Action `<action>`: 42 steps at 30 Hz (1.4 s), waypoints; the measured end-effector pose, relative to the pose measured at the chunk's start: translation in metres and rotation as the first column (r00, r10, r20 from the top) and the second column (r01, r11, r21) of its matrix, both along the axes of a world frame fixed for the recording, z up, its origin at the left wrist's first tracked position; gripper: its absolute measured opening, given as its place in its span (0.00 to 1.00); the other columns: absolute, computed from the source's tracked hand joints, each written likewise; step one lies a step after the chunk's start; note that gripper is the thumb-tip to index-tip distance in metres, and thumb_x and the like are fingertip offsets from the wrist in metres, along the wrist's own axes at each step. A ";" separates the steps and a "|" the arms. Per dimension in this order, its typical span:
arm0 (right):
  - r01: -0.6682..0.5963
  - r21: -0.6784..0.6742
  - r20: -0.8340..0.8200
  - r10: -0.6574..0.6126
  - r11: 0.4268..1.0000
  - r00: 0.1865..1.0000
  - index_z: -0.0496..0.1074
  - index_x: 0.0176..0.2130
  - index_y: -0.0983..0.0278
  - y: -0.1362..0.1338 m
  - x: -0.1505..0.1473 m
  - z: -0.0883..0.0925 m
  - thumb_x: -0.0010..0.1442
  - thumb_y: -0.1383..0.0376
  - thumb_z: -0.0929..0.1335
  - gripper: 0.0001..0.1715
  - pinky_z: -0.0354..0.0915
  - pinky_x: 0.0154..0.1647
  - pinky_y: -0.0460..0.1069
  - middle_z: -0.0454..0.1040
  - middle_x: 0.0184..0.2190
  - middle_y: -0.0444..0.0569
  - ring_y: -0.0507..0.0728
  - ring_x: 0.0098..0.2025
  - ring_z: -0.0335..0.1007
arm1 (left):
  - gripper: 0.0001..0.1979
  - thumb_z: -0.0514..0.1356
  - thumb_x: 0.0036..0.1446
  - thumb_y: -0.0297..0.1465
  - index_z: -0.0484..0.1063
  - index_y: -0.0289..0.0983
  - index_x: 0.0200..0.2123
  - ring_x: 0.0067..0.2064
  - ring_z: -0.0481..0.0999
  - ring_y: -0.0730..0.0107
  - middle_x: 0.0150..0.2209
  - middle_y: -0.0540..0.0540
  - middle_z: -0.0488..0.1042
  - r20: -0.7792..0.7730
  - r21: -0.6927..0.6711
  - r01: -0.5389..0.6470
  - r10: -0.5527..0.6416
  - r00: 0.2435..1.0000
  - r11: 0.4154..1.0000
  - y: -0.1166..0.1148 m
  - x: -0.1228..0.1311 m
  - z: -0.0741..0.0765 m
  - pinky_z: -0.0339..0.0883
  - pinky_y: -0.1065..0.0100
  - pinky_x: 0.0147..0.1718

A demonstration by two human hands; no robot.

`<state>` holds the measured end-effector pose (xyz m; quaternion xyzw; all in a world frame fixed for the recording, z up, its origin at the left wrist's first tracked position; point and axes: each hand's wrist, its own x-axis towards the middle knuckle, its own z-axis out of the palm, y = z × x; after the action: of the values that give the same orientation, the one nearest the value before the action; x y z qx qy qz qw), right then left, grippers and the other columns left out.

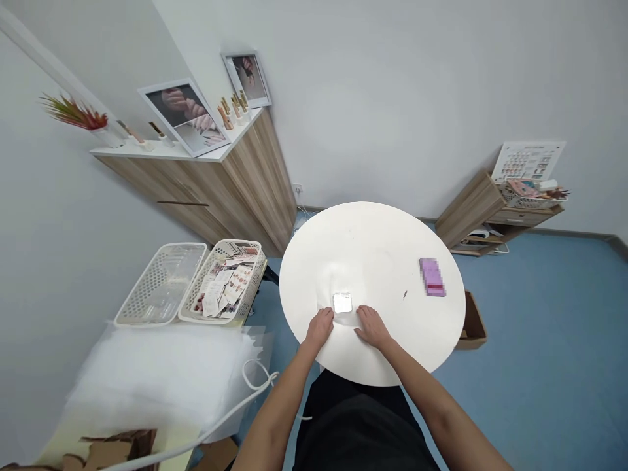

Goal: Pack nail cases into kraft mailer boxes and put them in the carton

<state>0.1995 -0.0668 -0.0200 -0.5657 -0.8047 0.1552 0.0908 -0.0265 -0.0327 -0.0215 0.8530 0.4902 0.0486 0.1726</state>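
Note:
A small, square silvery item [342, 302] rests on a thin see-through plastic sheet [347, 319], which lies on the round white table [377, 242]. At the sheet's left edge is my left hand [320, 326], fingers curled together on the plastic. My right hand [373, 326] rests at the sheet's right edge, with its thumb spread away from the fingers. Both hands are just on the near side of the silvery item. Whether the plastic is a flat sheet or a bag, I cannot tell.
A purple pack [432, 277], blurred out, lies on the table's right side near a small dark mark [405, 296]. To the left stand a white basket [255, 288] of printed cards, another basket [132, 297] and stacked translucent sheets [161, 373]. A white cable [230, 413] crosses there.

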 end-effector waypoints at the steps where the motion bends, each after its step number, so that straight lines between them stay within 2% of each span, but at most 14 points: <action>1: -0.002 0.015 0.012 0.002 1.000 1.000 0.63 0.52 0.65 -0.003 -0.001 0.001 0.55 0.63 0.68 0.25 0.57 0.58 0.58 0.67 0.53 0.59 0.65 0.55 0.60 | 0.12 0.50 0.55 0.17 0.65 0.40 0.36 0.44 0.70 0.65 0.44 0.46 0.71 0.022 -0.011 0.015 -0.015 1.000 1.000 -0.002 -0.001 0.001 0.68 0.66 0.38; 5: -0.085 0.091 0.054 0.080 0.992 0.995 0.61 0.56 0.66 -0.011 -0.009 0.010 0.56 0.61 0.68 0.31 0.50 0.62 0.60 0.63 0.58 0.60 0.67 0.60 0.54 | 0.11 0.50 0.55 0.19 0.64 0.39 0.37 0.45 0.71 0.65 0.49 0.44 0.68 0.164 -0.091 0.098 -0.082 0.983 0.991 -0.012 -0.007 0.006 0.68 0.65 0.39; 7: -0.140 0.092 0.092 0.132 0.986 0.987 0.62 0.56 0.65 -0.014 -0.014 0.013 0.56 0.63 0.68 0.28 0.52 0.60 0.59 0.62 0.58 0.59 0.67 0.59 0.55 | 0.10 0.49 0.56 0.19 0.64 0.39 0.37 0.43 0.71 0.66 0.48 0.44 0.67 0.188 -0.121 0.131 -0.107 0.976 0.984 -0.017 -0.009 0.008 0.67 0.65 0.39; 12: -0.165 -0.038 0.195 0.169 0.986 0.966 0.69 0.45 0.64 -0.019 -0.023 0.005 0.57 0.75 0.62 0.17 0.58 0.45 0.53 0.70 0.45 0.55 0.61 0.45 0.64 | 0.15 0.49 0.55 0.18 0.64 0.40 0.42 0.41 0.68 0.64 0.43 0.46 0.66 0.067 -0.136 0.112 -0.103 0.992 0.984 -0.029 -0.010 0.008 0.65 0.67 0.35; 16: -0.165 -0.024 0.182 0.167 0.986 0.969 0.66 0.52 0.65 -0.022 -0.026 -0.003 0.57 0.77 0.61 0.24 0.56 0.44 0.53 0.70 0.44 0.54 0.60 0.43 0.64 | 0.25 0.48 0.53 0.16 0.63 0.42 0.51 0.44 0.67 0.63 0.46 0.45 0.67 -0.006 -0.085 0.089 -0.090 0.996 0.992 -0.034 -0.006 0.006 0.64 0.66 0.37; 19: -0.157 -0.022 0.156 0.159 0.987 0.975 0.67 0.52 0.64 -0.021 -0.026 -0.003 0.57 0.77 0.61 0.24 0.55 0.43 0.53 0.71 0.43 0.54 0.59 0.42 0.64 | 0.22 0.48 0.57 0.18 0.66 0.41 0.51 0.43 0.67 0.63 0.45 0.45 0.68 0.022 -0.079 0.042 -0.040 0.999 0.996 -0.036 -0.004 0.004 0.64 0.65 0.37; 22: -0.100 -0.043 0.101 0.104 0.994 0.989 0.71 0.41 0.64 -0.018 -0.023 0.000 0.58 0.76 0.62 0.14 0.55 0.42 0.51 0.71 0.40 0.52 0.59 0.42 0.64 | 0.11 0.50 0.61 0.24 0.71 0.39 0.41 0.44 0.68 0.63 0.44 0.45 0.69 0.114 -0.099 0.024 -0.012 0.993 0.995 -0.033 -0.005 0.003 0.65 0.65 0.39; 24: -0.025 -0.060 0.010 0.026 0.998 1.000 0.71 0.37 0.63 -0.012 -0.019 0.003 0.61 0.73 0.62 0.09 0.56 0.41 0.50 0.72 0.39 0.50 0.57 0.42 0.64 | 0.09 0.51 0.63 0.27 0.71 0.39 0.36 0.43 0.69 0.64 0.41 0.45 0.71 0.182 -0.120 -0.005 0.027 0.983 0.993 -0.027 -0.007 0.003 0.66 0.65 0.40; 29: 0.181 -0.149 -0.184 -0.207 0.972 0.961 0.70 0.36 0.62 0.017 -0.011 0.007 0.63 0.67 0.63 0.07 0.60 0.41 0.48 0.72 0.39 0.47 0.55 0.42 0.68 | 0.09 0.51 0.63 0.28 0.71 0.39 0.35 0.40 0.72 0.66 0.36 0.48 0.72 0.220 -0.147 -0.142 0.172 0.960 0.979 -0.002 -0.010 0.002 0.67 0.65 0.42; 33: 0.265 -0.217 -0.135 -0.298 0.940 0.945 0.71 0.35 0.62 0.041 -0.009 0.006 0.62 0.66 0.63 0.07 0.61 0.35 0.46 0.71 0.40 0.48 0.54 0.41 0.69 | 0.08 0.52 0.61 0.27 0.71 0.38 0.35 0.43 0.71 0.60 0.38 0.44 0.71 0.168 -0.107 -0.249 0.264 0.950 0.963 0.013 -0.006 0.003 0.67 0.59 0.44; 36: 0.309 -0.247 -0.032 -0.326 0.919 0.945 0.72 0.35 0.62 0.051 -0.009 0.003 0.62 0.66 0.64 0.07 0.59 0.32 0.46 0.71 0.38 0.49 0.53 0.38 0.69 | 0.13 0.51 0.59 0.23 0.70 0.38 0.45 0.52 0.69 0.53 0.48 0.39 0.71 0.120 0.025 -0.302 0.297 0.947 0.953 0.009 0.001 0.004 0.61 0.48 0.53; 39: 0.317 -0.243 -0.014 -0.330 0.917 0.944 0.72 0.35 0.63 0.055 -0.009 -0.003 0.63 0.66 0.64 0.07 0.58 0.32 0.45 0.70 0.37 0.49 0.53 0.37 0.68 | 0.24 0.49 0.58 0.19 0.64 0.40 0.57 0.61 0.63 0.55 0.59 0.39 0.66 0.054 0.148 -0.081 0.074 0.996 0.986 -0.004 0.010 0.001 0.49 0.45 0.63; 41: 0.312 -0.237 -0.033 -0.328 0.920 0.944 0.71 0.34 0.64 0.056 -0.009 -0.006 0.63 0.66 0.64 0.08 0.58 0.33 0.46 0.70 0.37 0.49 0.54 0.38 0.68 | 0.29 0.47 0.58 0.18 0.58 0.40 0.62 0.65 0.58 0.58 0.63 0.41 0.62 0.010 0.156 0.099 -0.102 0.995 0.983 -0.012 0.014 -0.003 0.45 0.47 0.65; 42: 0.311 -0.239 -0.042 -0.330 0.920 0.943 0.71 0.34 0.64 0.057 -0.009 -0.008 0.63 0.66 0.64 0.08 0.59 0.34 0.46 0.70 0.38 0.50 0.54 0.38 0.68 | 0.31 0.47 0.58 0.18 0.55 0.40 0.64 0.67 0.55 0.58 0.66 0.41 0.59 -0.010 0.159 0.134 -0.134 0.991 0.978 -0.016 0.015 -0.005 0.44 0.48 0.66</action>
<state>0.1906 -0.0099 -0.0280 -0.6897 -0.6736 0.2527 0.0818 -0.0115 -0.0483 -0.0267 0.8952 0.4259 0.0763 0.1068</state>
